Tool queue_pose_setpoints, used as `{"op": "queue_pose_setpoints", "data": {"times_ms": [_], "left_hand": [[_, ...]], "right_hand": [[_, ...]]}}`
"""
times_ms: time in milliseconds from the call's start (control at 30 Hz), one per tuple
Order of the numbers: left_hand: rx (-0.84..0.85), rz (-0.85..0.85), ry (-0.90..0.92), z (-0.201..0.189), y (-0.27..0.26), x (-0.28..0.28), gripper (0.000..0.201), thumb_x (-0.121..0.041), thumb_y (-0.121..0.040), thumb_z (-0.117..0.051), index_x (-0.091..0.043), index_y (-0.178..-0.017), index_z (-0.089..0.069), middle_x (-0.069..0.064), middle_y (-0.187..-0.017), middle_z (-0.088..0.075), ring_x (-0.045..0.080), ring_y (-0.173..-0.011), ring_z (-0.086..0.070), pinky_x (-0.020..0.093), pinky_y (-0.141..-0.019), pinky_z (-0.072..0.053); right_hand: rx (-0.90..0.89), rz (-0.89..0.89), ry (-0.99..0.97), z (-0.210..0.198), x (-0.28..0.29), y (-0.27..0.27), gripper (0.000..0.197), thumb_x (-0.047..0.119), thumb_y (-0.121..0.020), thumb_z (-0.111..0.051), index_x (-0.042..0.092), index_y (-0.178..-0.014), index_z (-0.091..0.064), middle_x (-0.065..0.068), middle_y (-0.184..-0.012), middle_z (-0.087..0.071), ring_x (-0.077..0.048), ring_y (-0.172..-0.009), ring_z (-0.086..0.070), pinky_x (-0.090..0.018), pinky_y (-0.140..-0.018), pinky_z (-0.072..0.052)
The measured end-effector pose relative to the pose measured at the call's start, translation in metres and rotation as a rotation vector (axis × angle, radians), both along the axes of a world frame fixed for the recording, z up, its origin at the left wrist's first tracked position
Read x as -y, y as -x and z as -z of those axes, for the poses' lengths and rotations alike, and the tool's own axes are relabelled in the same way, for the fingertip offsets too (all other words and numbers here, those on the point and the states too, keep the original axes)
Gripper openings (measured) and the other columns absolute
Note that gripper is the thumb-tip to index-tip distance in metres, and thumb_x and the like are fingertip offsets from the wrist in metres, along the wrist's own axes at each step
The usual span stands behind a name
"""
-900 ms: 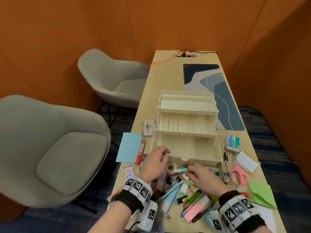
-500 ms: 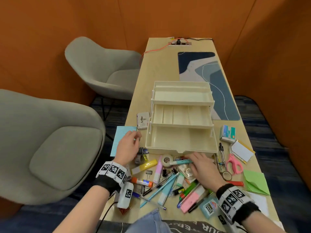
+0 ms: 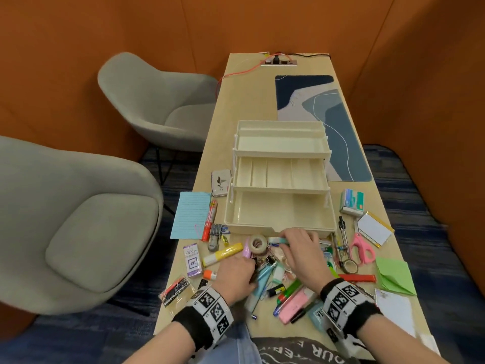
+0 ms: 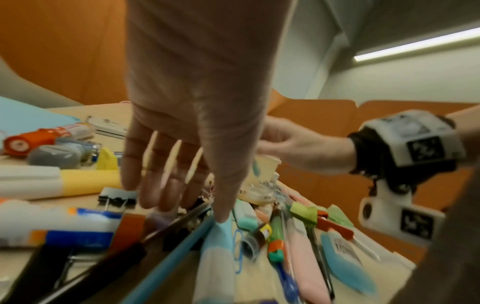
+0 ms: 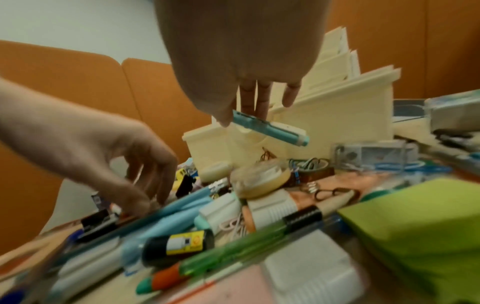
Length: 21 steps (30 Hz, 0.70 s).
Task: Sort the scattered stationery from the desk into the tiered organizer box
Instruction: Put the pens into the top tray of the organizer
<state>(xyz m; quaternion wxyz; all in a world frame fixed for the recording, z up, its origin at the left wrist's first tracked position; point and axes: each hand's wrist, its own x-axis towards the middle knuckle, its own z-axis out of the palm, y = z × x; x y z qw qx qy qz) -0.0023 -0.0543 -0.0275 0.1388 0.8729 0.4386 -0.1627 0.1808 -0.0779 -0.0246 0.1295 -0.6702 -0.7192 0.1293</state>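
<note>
The cream tiered organizer box (image 3: 278, 208) stands open in the middle of the desk, and all three tiers look bare. Just in front of it my right hand (image 3: 294, 243) pinches a teal pen (image 3: 278, 240) between thumb and fingers. In the right wrist view the teal pen (image 5: 270, 128) hangs level above the pile, close to the organizer (image 5: 324, 115). My left hand (image 3: 235, 274) reaches down into the heap of pens. Its fingers (image 4: 166, 197) are spread and fairly straight. The thumb touches a light blue pen (image 4: 218, 236).
A tape roll (image 3: 258, 244) lies left of my right hand. Pink scissors (image 3: 362, 248), green paper (image 3: 393, 277) and a staples box (image 3: 351, 203) lie to the right. A blue notepad (image 3: 190, 214), an orange marker (image 3: 211, 219) and a yellow glue stick (image 3: 223, 254) lie to the left. Grey chairs (image 3: 78, 227) stand beside the desk.
My left hand has come back from the blue notepad beside the box to the pen heap in front of me. My right hand stays at the box's front edge with the teal pen.
</note>
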Motion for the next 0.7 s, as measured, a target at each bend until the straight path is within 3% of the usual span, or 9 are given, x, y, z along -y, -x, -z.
{"op": "queue_pose_setpoints", "data": {"times_ms": [67,133,200,267,367,467,600,667,700], "left_hand": [[-0.068,-0.007,-0.008,0.001,-0.004,0.001,0.029,-0.04,-0.09,-0.056,-0.014,-0.104,-0.057,0.006,-0.102,-0.064,0.024,-0.094,-0.061,0.033,-0.073,-0.045],[-0.087,-0.002,-0.003,0.002,-0.008,0.001,0.029,-0.039,-0.09,-0.056,-0.013,-0.104,-0.059,0.006,-0.103,-0.064,0.025,-0.095,-0.062,0.031,-0.069,-0.042],[-0.095,0.006,0.006,0.002,-0.011,-0.001,0.029,-0.038,-0.091,-0.054,-0.013,-0.104,-0.059,0.006,-0.104,-0.064,0.026,-0.096,-0.062,0.03,-0.068,-0.043],[-0.09,-0.005,0.029,0.003,-0.014,-0.004,0.027,-0.036,-0.094,-0.05,-0.013,-0.104,-0.059,0.007,-0.105,-0.065,0.026,-0.096,-0.063,0.031,-0.069,-0.045],[-0.085,-0.019,0.057,0.004,-0.016,-0.005,0.026,-0.032,-0.095,-0.045,-0.013,-0.105,-0.059,0.008,-0.107,-0.065,0.028,-0.098,-0.062,0.033,-0.073,-0.047],[-0.089,-0.007,0.043,0.003,-0.017,-0.006,0.027,-0.029,-0.096,-0.044,-0.011,-0.109,-0.059,0.01,-0.111,-0.064,0.029,-0.101,-0.061,0.035,-0.078,-0.049],[0.005,0.031,-0.006,-0.005,-0.016,-0.007,0.029,-0.032,-0.098,-0.041,-0.012,-0.116,-0.054,0.009,-0.116,-0.061,0.028,-0.104,-0.06,0.036,-0.08,-0.048],[0.107,0.03,-0.01,-0.009,-0.014,-0.008,0.031,-0.034,-0.099,-0.04,-0.013,-0.12,-0.051,0.007,-0.12,-0.057,0.024,-0.105,-0.058,0.033,-0.081,-0.045],[0.168,0.024,-0.005,-0.011,-0.013,-0.009,0.032,-0.035,-0.1,-0.039,-0.014,-0.122,-0.049,0.005,-0.123,-0.054,0.022,-0.106,-0.056,0.032,-0.083,-0.045]], "right_hand": [[-0.12,0.096,-0.044,-0.006,0.011,-0.01,0.026,0.036,-0.096,-0.038,0.026,-0.115,-0.053,0.016,-0.104,-0.053,-0.002,-0.099,-0.046,-0.028,-0.095,-0.027],[-0.2,0.184,-0.073,-0.007,0.023,-0.023,0.024,0.032,-0.097,-0.037,0.025,-0.114,-0.052,0.014,-0.101,-0.051,-0.004,-0.093,-0.048,-0.029,-0.093,-0.034],[-0.276,0.257,-0.056,-0.007,0.035,-0.036,0.022,0.03,-0.098,-0.034,0.022,-0.112,-0.049,0.008,-0.097,-0.049,-0.011,-0.08,-0.052,-0.032,-0.077,-0.049],[-0.312,0.313,-0.042,-0.007,0.046,-0.047,0.02,0.027,-0.099,-0.036,0.019,-0.114,-0.048,0.007,-0.094,-0.049,-0.013,-0.073,-0.054,-0.034,-0.063,-0.051],[-0.334,0.365,-0.034,-0.007,0.063,-0.059,0.018,0.026,-0.098,-0.042,0.024,-0.114,-0.049,0.012,-0.09,-0.049,-0.004,-0.069,-0.052,-0.029,-0.057,-0.047],[-0.311,0.385,0.007,0.0,0.072,-0.066,0.012,0.02,-0.094,-0.049,0.027,-0.103,-0.049,0.011,-0.088,-0.049,-0.002,-0.065,-0.05,-0.027,-0.055,-0.045],[-0.249,0.408,0.057,0.001,0.065,-0.072,0.025,-0.001,-0.087,-0.048,0.023,-0.093,-0.045,0.0,-0.091,-0.047,-0.015,-0.077,-0.044,-0.015,-0.061,-0.031],[-0.258,0.388,0.032,-0.01,0.053,-0.072,0.027,-0.002,-0.09,-0.045,0.023,-0.102,-0.048,-0.002,-0.096,-0.05,-0.018,-0.087,-0.046,-0.015,-0.066,-0.029],[-0.29,0.366,0.012,-0.02,0.044,-0.071,0.03,0.002,-0.094,-0.043,0.023,-0.115,-0.049,0.0,-0.1,-0.051,-0.018,-0.092,-0.048,-0.016,-0.068,-0.029]]}}
